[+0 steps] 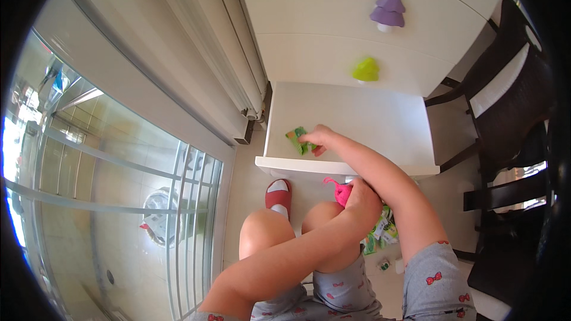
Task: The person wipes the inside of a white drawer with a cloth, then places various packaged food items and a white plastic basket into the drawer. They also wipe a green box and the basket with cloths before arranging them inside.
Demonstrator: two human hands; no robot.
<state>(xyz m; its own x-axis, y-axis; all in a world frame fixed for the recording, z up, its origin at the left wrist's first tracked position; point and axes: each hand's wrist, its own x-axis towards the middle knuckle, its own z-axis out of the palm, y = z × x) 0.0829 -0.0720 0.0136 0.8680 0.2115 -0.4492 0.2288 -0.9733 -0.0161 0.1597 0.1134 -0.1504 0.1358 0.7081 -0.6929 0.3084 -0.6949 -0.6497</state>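
My right hand [320, 138] pinches a small green packet [296, 139] at the front left part of a pulled-out white drawer [348, 107]. Whether the packet touches the drawer bottom, I cannot tell. Crossed beneath the right forearm, my left hand [365, 200] is closed around a bright pink item [342, 193] with a thin pink cord, just outside the drawer front [308, 166]. Most of the pink item is covered by the fingers. Several green-and-white packets [379, 234] lie low beside my right knee, partly hidden by my left hand and leg.
The white drawer cabinet [312, 4] bears a purple tree-shaped knob [389, 10] and a lime-green one [366, 70]. Dark wooden chairs [513, 98] stand at the right. A glass door [134, 142] runs along the left. A small round object [383, 265] lies on the floor.
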